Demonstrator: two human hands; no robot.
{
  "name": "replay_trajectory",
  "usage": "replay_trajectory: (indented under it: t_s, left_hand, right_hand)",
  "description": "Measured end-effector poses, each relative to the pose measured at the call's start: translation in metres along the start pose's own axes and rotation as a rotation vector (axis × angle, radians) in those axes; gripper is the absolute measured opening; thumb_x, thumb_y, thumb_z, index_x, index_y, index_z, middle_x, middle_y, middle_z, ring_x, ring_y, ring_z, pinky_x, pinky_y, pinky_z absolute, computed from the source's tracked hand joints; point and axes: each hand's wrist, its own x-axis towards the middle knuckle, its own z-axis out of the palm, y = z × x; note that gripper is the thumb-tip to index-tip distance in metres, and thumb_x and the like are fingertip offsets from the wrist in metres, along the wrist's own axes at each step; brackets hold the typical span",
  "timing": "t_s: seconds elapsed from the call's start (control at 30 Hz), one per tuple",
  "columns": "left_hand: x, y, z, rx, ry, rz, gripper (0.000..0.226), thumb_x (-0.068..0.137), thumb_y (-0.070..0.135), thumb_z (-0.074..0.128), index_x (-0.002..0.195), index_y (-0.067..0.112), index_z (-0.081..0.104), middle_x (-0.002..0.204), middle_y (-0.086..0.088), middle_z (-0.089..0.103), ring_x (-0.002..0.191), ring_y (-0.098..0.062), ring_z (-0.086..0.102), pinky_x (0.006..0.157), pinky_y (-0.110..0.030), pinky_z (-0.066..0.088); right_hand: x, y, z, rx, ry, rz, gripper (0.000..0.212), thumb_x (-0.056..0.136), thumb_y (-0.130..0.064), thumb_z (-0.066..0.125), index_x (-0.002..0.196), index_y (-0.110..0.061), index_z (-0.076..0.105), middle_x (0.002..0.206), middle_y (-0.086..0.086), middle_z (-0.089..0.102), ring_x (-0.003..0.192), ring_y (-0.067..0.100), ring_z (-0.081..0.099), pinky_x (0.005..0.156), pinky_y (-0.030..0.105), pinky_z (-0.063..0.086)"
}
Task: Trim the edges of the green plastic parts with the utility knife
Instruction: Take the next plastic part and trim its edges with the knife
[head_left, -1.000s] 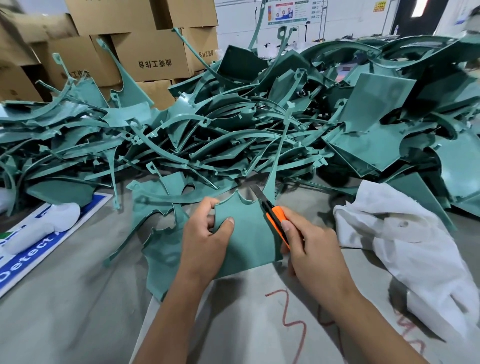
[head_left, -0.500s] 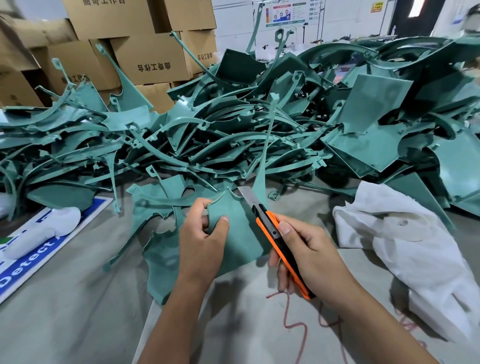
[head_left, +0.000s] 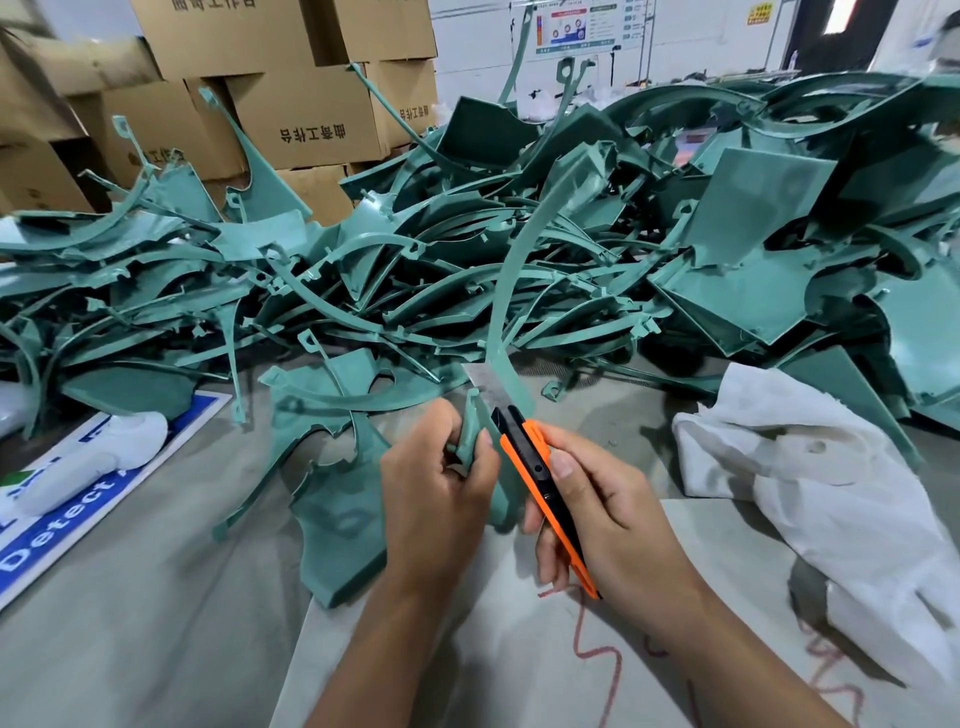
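My left hand (head_left: 439, 493) grips a green plastic part (head_left: 514, 291) near its base; the part is turned almost edge-on and its long curved arm rises toward the pile. My right hand (head_left: 597, 514) holds an orange and black utility knife (head_left: 545, 483), thumb on its top. The steel blade (head_left: 480, 384) lies against the part's edge just above my left fingers. Another flat green part (head_left: 343, 514) lies on the table left of my left hand. A large heap of green parts (head_left: 571, 249) fills the table behind.
A crumpled white cloth (head_left: 810, 493) lies at the right. A blue and white sign (head_left: 62, 509) and a white cloth bundle (head_left: 93, 457) sit at the left edge. Cardboard boxes (head_left: 306, 119) stand behind the heap. Red scribbles (head_left: 597, 654) mark the grey tabletop.
My left hand has turned the part from flat-facing to nearly edge-on and lifted it. The knife has swung more upright, its blade moving up along the part's edge.
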Motion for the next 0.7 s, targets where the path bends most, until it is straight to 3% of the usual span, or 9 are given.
replay_trajectory:
  t_s: [0.3, 0.47, 0.57, 0.7]
  left_hand:
    - [-0.0002, -0.0026, -0.0007, -0.007, 0.015, -0.022, 0.039, 0.078, 0.024, 0.065, 0.066, 0.021, 0.029, 0.060, -0.002, 0.039, 0.051, -0.007, 0.030, 0.048, -0.019, 0.024]
    - [0.0007, -0.0034, -0.0013, -0.025, 0.040, -0.042, 0.042, 0.076, 0.022, 0.068, 0.067, 0.019, 0.027, 0.058, -0.002, 0.034, 0.053, -0.009, 0.027, 0.048, -0.028, 0.025]
    - [0.0006, -0.0031, -0.0008, -0.026, 0.035, -0.067, 0.042, 0.075, 0.021, 0.068, 0.066, 0.017, 0.027, 0.059, -0.004, 0.035, 0.053, -0.015, 0.030, 0.046, -0.033, 0.026]
    - [0.0003, -0.0016, -0.0006, 0.022, 0.010, -0.044, 0.040, 0.073, 0.019, 0.067, 0.064, 0.021, 0.028, 0.057, 0.002, 0.036, 0.052, -0.008, 0.029, 0.047, -0.024, 0.026]
  right_hand:
    - [-0.0001, 0.0006, 0.0001, -0.073, 0.015, -0.012, 0.034, 0.111, -0.041, 0.042, 0.138, -0.046, 0.062, 0.073, 0.013, 0.065, 0.046, 0.034, 0.063, 0.044, 0.032, 0.050]
    - [0.0017, -0.0011, -0.0023, -0.141, 0.134, -0.005, 0.033, 0.113, -0.031, 0.042, 0.130, -0.047, 0.066, 0.072, 0.010, 0.063, 0.044, 0.041, 0.058, 0.035, 0.046, 0.047]
    - [0.0011, -0.0054, -0.0027, -0.186, 0.154, -0.053, 0.033, 0.112, -0.030, 0.041, 0.128, -0.046, 0.066, 0.072, 0.009, 0.062, 0.043, 0.037, 0.058, 0.037, 0.051, 0.049]
    - [-0.0021, -0.0053, 0.0018, -0.236, 0.082, -0.099, 0.033, 0.109, -0.033, 0.045, 0.135, -0.042, 0.065, 0.070, 0.007, 0.064, 0.043, 0.027, 0.061, 0.043, 0.038, 0.054]
